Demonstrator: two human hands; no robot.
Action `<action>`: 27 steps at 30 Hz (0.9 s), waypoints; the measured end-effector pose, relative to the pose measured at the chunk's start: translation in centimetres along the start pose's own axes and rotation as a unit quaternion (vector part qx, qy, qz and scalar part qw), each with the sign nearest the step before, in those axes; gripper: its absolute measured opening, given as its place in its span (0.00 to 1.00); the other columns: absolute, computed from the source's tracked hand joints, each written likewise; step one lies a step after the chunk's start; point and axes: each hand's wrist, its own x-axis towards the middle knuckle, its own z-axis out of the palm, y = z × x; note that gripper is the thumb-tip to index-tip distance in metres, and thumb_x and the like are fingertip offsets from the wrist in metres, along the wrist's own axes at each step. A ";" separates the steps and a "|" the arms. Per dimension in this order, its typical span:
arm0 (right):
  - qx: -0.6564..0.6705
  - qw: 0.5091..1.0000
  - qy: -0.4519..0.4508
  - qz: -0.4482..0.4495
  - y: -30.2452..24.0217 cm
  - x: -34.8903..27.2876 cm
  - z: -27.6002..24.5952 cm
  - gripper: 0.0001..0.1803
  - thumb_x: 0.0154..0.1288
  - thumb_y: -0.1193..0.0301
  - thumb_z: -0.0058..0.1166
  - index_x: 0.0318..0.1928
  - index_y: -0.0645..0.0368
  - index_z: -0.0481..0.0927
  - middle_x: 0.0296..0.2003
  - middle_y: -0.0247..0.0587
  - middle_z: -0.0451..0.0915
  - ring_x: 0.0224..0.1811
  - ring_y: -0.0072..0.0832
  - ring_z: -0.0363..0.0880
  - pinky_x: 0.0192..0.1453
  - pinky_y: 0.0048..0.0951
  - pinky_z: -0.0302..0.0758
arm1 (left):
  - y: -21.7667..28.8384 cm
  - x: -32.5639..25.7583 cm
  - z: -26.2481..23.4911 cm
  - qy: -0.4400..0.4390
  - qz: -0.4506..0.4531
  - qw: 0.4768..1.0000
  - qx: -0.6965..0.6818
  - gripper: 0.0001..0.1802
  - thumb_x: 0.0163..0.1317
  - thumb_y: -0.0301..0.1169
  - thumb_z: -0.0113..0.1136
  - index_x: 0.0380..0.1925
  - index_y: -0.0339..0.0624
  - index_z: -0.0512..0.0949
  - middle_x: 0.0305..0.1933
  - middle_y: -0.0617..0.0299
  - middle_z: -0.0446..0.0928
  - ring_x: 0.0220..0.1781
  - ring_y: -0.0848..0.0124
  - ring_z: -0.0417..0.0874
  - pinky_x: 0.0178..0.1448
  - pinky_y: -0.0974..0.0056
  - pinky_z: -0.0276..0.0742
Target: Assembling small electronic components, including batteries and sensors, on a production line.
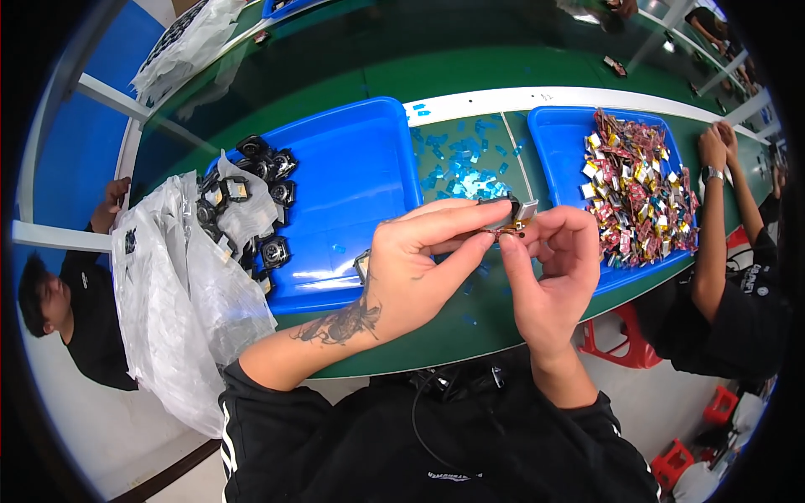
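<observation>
Over the green table, my two hands meet at a small electronic assembly. My left hand (419,264) pinches a small dark-red circuit board (503,235) between thumb and fingertips, with a black part (496,201) against its index finger. A silvery, battery-like block (527,211) stands up from the board, with a bit of yellow at its base. My right hand (553,285) is closed, its thumb and index finger gripping the board's right end. The fingers partly cover the assembly, so how its parts join cannot be made out.
Left, a blue tray (352,184) bears black watch-like housings (275,251) beside plastic bags (168,277). Right, another blue tray (543,138) carries piled red circuit boards (641,193). Small blue film pieces (465,180) lie between them. A co-worker's forearm (713,226) rests beyond the right tray.
</observation>
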 end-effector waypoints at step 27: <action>-0.301 0.922 -0.188 0.153 13.0 26.5 3.0 0.25 0.50 0.68 0.69 0.47 0.64 0.77 0.41 0.48 0.83 0.43 0.35 0.82 0.48 0.32 0.75 | 2.9 -7.6 -14.9 -0.012 0.080 0.657 0.749 0.17 0.54 0.33 0.68 0.42 0.42 0.77 0.41 0.52 0.82 0.44 0.52 0.82 0.48 0.53 0.78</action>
